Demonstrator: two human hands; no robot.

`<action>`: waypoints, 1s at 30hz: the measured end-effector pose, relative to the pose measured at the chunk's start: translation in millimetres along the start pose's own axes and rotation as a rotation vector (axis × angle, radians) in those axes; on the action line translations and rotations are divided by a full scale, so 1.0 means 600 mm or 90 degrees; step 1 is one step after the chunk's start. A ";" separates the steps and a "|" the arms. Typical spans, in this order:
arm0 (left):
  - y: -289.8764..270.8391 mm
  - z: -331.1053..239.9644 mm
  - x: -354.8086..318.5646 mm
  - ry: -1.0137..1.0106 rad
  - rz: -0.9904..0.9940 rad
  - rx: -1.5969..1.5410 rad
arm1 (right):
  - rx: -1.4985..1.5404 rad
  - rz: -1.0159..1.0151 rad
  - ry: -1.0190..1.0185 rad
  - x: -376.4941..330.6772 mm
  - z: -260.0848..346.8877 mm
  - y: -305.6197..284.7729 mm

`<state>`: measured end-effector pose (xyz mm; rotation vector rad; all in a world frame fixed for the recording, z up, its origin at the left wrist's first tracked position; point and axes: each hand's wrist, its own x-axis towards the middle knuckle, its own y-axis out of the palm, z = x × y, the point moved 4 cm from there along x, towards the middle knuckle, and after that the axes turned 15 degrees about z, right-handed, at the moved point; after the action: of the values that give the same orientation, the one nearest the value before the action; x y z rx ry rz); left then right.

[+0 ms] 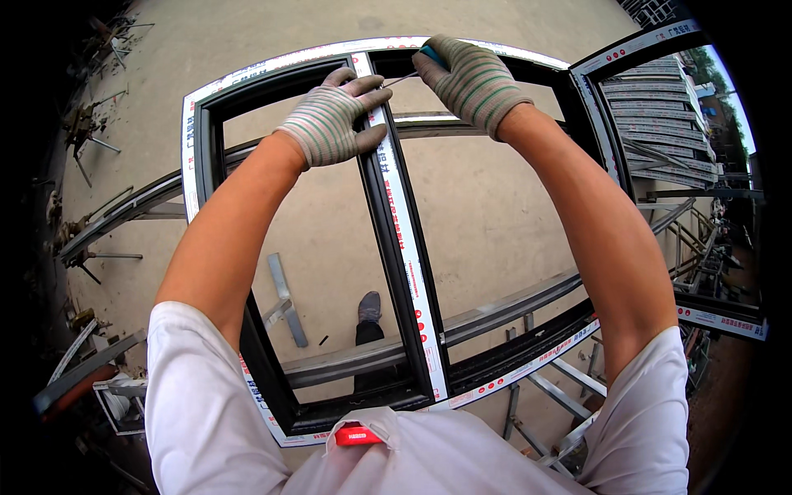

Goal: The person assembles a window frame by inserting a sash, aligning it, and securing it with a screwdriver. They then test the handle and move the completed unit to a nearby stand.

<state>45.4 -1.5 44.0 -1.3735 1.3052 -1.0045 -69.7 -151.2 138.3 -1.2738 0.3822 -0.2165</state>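
A black window frame (198, 247) with white printed protective film lies flat in front of me, split by a film-covered centre bar (410, 272). My left hand (330, 120), in a striped knit glove, rests across the far part of that bar with its fingers spread. In a matching glove, my right hand (470, 82) is closed around the teal handle of a screwdriver (432, 56). The thin shaft points left to the bar, close to my left fingertips. Whatever its tip touches is too small to make out.
A hinged sash (590, 99) with glass stands swung out at the right. Grey metal rails (487, 318) run beneath the frame. Several film-wrapped profiles (656, 115) are stacked beyond the sash. An angled metal piece (285, 301) and a shoe (370, 308) show on the floor through the opening.
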 end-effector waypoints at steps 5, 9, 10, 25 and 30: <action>0.000 -0.001 0.001 -0.004 0.008 -0.002 | 0.016 0.013 0.004 0.007 0.000 0.006; 0.003 0.003 0.001 0.003 0.000 -0.010 | 0.000 0.004 -0.012 0.010 0.000 0.016; 0.000 0.001 -0.001 -0.003 0.002 -0.002 | -0.015 0.000 -0.018 0.015 0.002 0.014; 0.009 0.002 0.001 -0.011 -0.014 0.011 | -0.185 -0.045 -0.443 0.048 0.017 -0.050; 0.008 0.003 -0.003 -0.021 -0.010 0.010 | -0.195 0.039 -0.448 0.066 0.028 -0.056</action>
<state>46.1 0.5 39.1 -1.3858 1.2614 -0.9962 -25.0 -160.2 168.4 -1.5426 -0.1602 0.3543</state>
